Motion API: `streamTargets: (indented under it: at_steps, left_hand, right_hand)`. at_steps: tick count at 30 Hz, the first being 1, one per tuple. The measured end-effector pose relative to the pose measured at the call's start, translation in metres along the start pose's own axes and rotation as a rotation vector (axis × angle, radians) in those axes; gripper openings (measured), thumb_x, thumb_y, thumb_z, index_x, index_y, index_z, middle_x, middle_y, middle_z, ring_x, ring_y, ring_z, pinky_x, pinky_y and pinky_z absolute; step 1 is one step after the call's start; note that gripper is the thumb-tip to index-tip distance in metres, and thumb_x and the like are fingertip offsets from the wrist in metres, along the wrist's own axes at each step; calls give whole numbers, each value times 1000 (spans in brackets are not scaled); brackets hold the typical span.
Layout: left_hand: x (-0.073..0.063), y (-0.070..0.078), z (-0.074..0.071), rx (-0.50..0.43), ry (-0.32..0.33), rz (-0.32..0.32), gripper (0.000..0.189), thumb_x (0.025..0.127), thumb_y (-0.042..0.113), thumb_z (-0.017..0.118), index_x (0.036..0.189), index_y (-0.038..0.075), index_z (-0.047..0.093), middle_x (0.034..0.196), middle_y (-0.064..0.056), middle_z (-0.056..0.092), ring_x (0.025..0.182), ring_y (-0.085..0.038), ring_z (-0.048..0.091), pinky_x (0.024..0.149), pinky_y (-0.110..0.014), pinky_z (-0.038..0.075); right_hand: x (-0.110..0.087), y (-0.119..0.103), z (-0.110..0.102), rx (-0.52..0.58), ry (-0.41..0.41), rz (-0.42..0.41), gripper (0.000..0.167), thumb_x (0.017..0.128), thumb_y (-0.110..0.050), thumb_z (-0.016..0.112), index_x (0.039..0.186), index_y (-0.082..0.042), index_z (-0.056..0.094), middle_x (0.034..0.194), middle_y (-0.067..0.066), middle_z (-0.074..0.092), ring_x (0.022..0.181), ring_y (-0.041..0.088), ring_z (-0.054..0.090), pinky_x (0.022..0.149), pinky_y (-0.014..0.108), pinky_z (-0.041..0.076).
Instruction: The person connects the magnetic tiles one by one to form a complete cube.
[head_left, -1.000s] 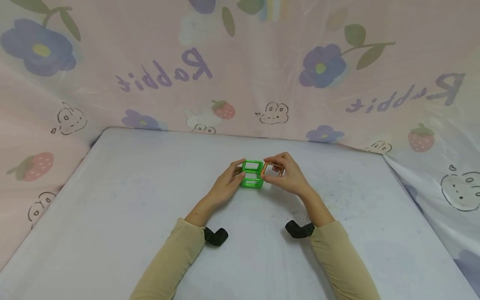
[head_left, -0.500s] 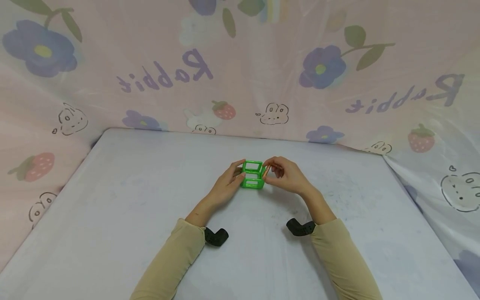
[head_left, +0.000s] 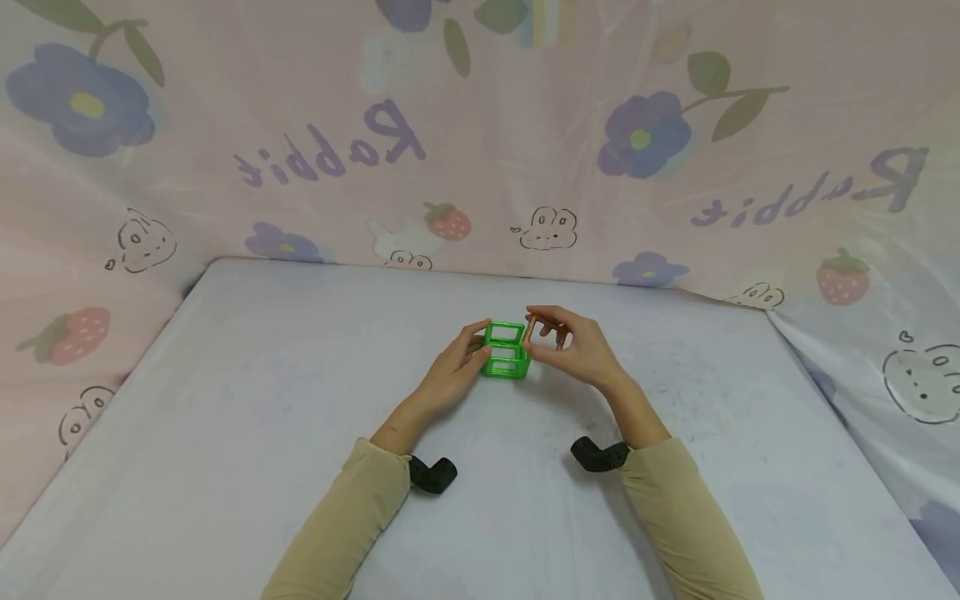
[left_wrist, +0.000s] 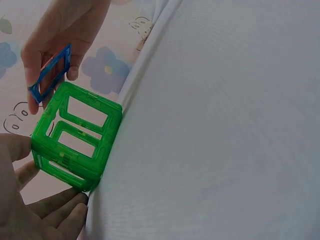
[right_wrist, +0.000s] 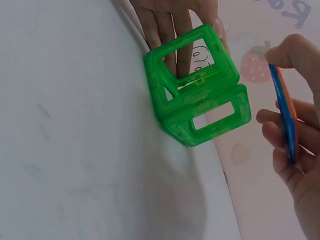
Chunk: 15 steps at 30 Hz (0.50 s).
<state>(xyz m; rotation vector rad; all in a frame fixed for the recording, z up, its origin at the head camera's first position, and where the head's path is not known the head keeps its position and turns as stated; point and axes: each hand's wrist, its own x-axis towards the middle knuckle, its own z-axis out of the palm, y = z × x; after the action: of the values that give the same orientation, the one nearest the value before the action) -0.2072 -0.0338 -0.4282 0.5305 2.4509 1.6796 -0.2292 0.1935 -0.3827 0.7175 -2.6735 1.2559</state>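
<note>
A green see-through box of square magnetic tiles [head_left: 506, 374] stands on the table. In the right wrist view, one of its framed tiles [right_wrist: 242, 106] juts out at an angle. My left hand [head_left: 450, 371] grips the box from the left, with thumb and fingers at its side. My right hand [head_left: 581, 348] pinches a square magnetic tile frame [head_left: 529, 331] between thumb and fingers, just beside the box's right side. That frame looks orange from the head; the right wrist view shows blue [right_wrist: 285, 112] and orange layers lying flat together. A gap separates it from the box there.
A white cloth [head_left: 300, 333] covers the table. Behind it hangs a pink curtain [head_left: 480, 150] with flowers and rabbits. Black angled pieces [head_left: 433, 475] stick out at both sleeve cuffs, close above the table.
My right hand has turned the orange tile frame from facing the head view to nearly edge-on, staying beside the green box. My left hand and the box have hardly moved.
</note>
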Motion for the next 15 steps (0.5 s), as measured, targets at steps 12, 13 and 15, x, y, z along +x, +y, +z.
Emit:
streamTargets:
  at_steps: [12, 13, 15]
  left_hand:
    - [-1, 2, 0, 20, -4, 2, 50, 103, 25, 41, 150, 15, 28, 145, -20, 43, 131, -32, 47, 108, -42, 39]
    - [-1, 2, 0, 22, -5, 3, 50, 103, 25, 41, 150, 15, 28, 145, -19, 43, 132, -31, 47, 108, -42, 39]
    - [-1, 2, 0, 26, -5, 6, 49, 103, 25, 41, 150, 15, 29, 146, -19, 42, 132, -31, 46, 108, -41, 39]
  right_hand:
    - [9, -1, 11, -1, -86, -74, 52, 80, -21, 78, 128, -11, 62, 124, 8, 64, 110, 28, 55, 69, 36, 48]
    - [10, 0, 13, -5, -90, -81, 52, 80, -21, 78, 128, -11, 62, 124, 7, 64, 110, 27, 55, 70, 36, 48]
    - [11, 0, 16, -6, -99, -98, 53, 80, -20, 78, 129, -9, 61, 125, 7, 64, 110, 26, 55, 73, 36, 48]
